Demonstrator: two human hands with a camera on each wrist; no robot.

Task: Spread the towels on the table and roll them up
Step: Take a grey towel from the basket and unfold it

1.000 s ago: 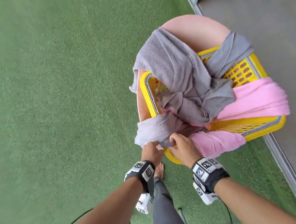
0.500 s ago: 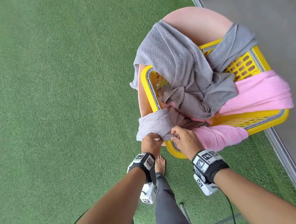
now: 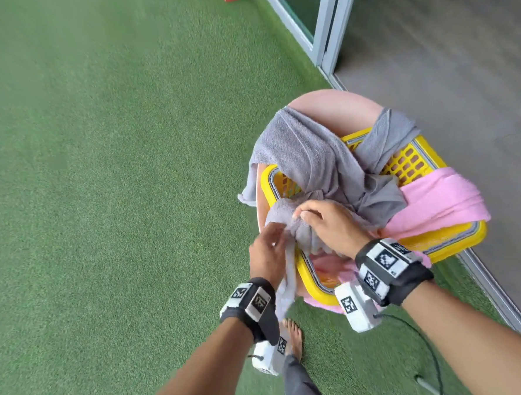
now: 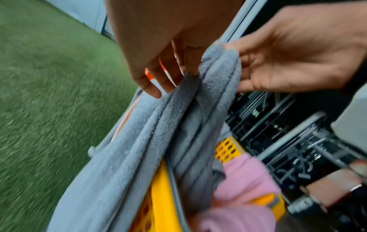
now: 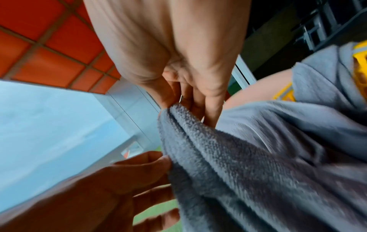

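A yellow basket sits on a round pink stool and holds grey and pink towels. I have lifted a bunched end of one grey towel above the basket's near left corner. My right hand pinches its upper edge, seen close in the right wrist view. My left hand holds the same towel just below and to the left, and a strip hangs down past that wrist. In the left wrist view the grey towel runs down from both hands into the basket.
A larger grey towel drapes over the basket's far left rim, and a pink towel over the right rim. Green artificial turf covers the floor. A sliding door frame and grey floor lie to the right. My bare foot stands below the basket.
Both hands have risen from the basket's near rim, drawing the grey towel end up with them. The head view has tilted up and now shows the door frame.
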